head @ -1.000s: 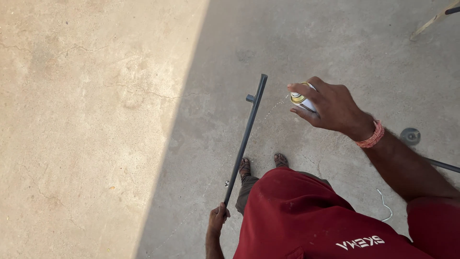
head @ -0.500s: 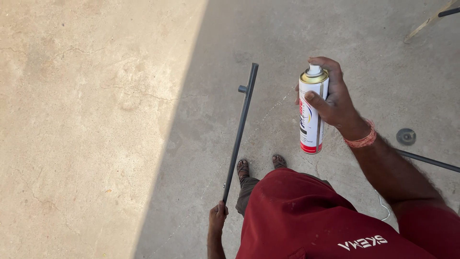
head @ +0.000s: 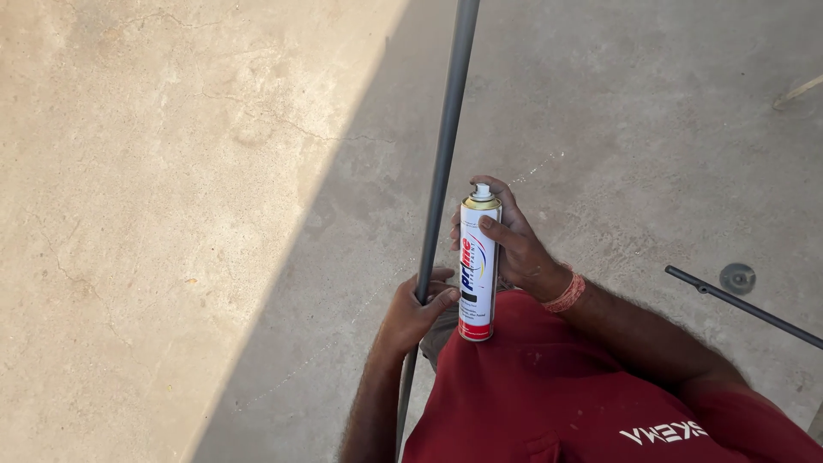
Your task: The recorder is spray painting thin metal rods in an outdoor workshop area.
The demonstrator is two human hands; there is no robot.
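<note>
In the head view, a grey rod (head: 443, 171) is gripped by the left hand (head: 416, 310), whose fingers are wrapped round it partway along. The rod's long axis runs steeply, from the top edge of the picture down past the left forearm to the bottom edge, leaning slightly rightward toward the top. A spray can (head: 478, 266) is held upright in the right hand (head: 514, 249), with the fingers closed round its body and one fingertip laid near the gold shoulder under the white nozzle. The can stands just right of the rod, nearly parallel to it, and just above and to the right of the left hand; whether can and rod touch cannot be told. The can's red base lies against the red shirt (head: 600, 394). The nozzle's facing cannot be made out. The right hand is the nearer one to the upper length of the rod; the left hand is already on it. A second rod (head: 746, 307) is seen on the concrete floor (head: 171, 214), well to the right of the right hand, with a small round disc (head: 737, 278) beside it.
</note>
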